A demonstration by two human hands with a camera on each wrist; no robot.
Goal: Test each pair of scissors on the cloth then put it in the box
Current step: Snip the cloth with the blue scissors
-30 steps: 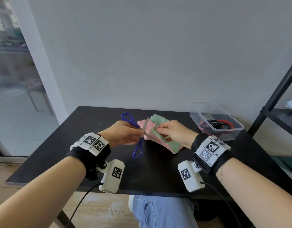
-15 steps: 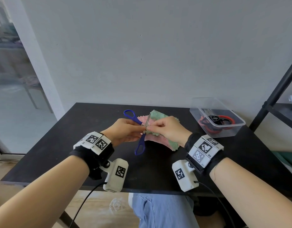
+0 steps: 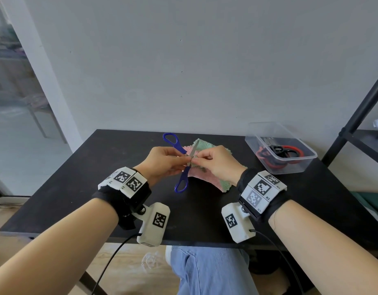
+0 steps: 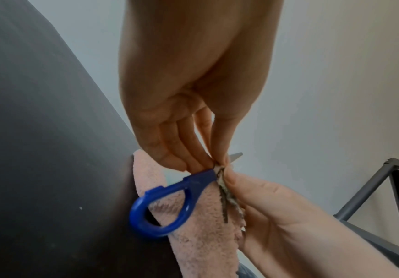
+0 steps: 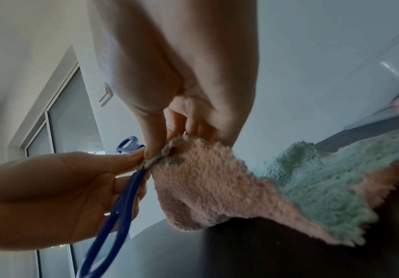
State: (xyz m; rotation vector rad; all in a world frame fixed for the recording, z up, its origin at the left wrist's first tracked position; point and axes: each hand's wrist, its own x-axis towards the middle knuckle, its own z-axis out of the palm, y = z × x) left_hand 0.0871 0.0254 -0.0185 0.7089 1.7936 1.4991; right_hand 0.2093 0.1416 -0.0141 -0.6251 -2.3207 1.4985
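Over the middle of the black table [image 3: 81,188], the left hand [image 3: 162,161] pinches the blue-handled scissors [image 3: 180,162] at the pivot, thumb and fingertips closed on the spot where the blades meet the handles. One handle loop points to about 11 o'clock, toward the wall; the other hangs toward 6 o'clock, toward the person. The right hand [image 3: 218,163] pinches a raised fold of the pink and green cloth [image 3: 207,177] between thumb and forefinger, right against the scissors, so the fingertips of both hands nearly touch. In the left wrist view the scissors [image 4: 165,203] cross the frayed edge of the cloth [image 4: 198,235], with the blade tip poking out past the thumb of the left hand [image 4: 193,94]. In the right wrist view the pinched corner of the cloth [image 5: 217,188] hangs down to the table from the right hand [image 5: 181,75], with the green side trailing toward 3 o'clock. Compared with a second ago, the right hand has slid along the cloth toward the blades and the hands have come together; the cloth is bunched up higher now instead of lying flatter. At 2 o'clock on the table, well apart from the hands, the clear box [image 3: 294,167] holds red-handled and black-handled scissors [image 3: 279,152].
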